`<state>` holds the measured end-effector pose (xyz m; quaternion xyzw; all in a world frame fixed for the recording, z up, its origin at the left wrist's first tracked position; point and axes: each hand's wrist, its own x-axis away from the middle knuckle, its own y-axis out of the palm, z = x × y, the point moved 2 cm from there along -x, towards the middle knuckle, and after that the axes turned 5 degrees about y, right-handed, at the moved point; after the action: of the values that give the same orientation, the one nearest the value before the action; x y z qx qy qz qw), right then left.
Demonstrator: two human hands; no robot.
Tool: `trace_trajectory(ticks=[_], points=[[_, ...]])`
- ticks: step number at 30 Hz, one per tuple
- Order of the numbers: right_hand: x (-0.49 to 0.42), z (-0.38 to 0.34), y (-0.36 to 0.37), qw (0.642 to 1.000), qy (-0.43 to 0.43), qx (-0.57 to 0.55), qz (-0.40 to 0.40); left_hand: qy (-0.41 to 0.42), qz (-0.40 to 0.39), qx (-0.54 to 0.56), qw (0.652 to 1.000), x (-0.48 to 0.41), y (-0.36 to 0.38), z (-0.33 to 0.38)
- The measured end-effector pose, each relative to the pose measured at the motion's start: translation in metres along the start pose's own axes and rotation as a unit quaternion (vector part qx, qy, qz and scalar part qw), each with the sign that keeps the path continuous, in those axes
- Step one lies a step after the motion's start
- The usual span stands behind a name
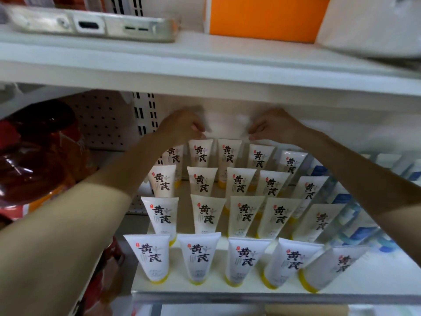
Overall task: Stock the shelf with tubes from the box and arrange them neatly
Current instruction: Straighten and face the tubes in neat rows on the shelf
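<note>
We see left hand and right hand at 12 o'clock, deep on the shelf. Each pinches a white item, too blurred to identify. Rows of upright tubes, yellow caps down. Red packs at 9 o'clock, phone at 11.

A white metal shelf board sits under a second white shelf board, 2 levels in view. Behind them stand a white perforated back panel and a white slotted upright. The light is soft and even, dimmer at the left.
</note>
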<state>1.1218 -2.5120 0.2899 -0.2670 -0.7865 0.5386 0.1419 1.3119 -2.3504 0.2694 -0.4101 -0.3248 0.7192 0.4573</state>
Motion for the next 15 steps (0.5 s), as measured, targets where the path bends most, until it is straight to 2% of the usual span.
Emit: trace_trajectory(ticks=[5,15], points=[[-0.004,-0.022,0.024,0.998,-0.047,0.037,-0.009,-0.005,-0.005,-0.02,1.0,0.002,0.001,-0.004],[-0.005,-0.031,0.039,0.994,-0.03,0.108,0.008,-0.036,-0.037,-0.031,0.998,0.008,0.005,-0.003]])
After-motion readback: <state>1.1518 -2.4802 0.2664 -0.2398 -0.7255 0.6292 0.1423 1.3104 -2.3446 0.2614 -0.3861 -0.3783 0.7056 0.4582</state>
